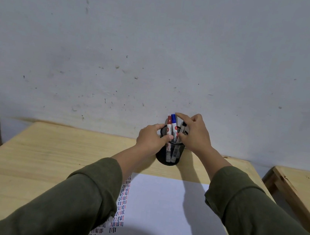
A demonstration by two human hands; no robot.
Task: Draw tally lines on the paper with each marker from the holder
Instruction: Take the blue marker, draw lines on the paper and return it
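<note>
Fingers [179, 116] atop blue marker [173, 120] (in holder [169, 155])

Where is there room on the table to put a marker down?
Bare wood lies left of the paper and left sleeve, out to the table edge. A narrow strip sits between holder and paper. It is crowded at the holder, where both hands meet.

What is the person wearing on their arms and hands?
Both arms are covered by long, loose sleeves of dark olive-green cloth, plain and unmarked, ending short of the wrists. The left hand and right hand are bare: no gloves, rings, watch or bracelet show.
</note>
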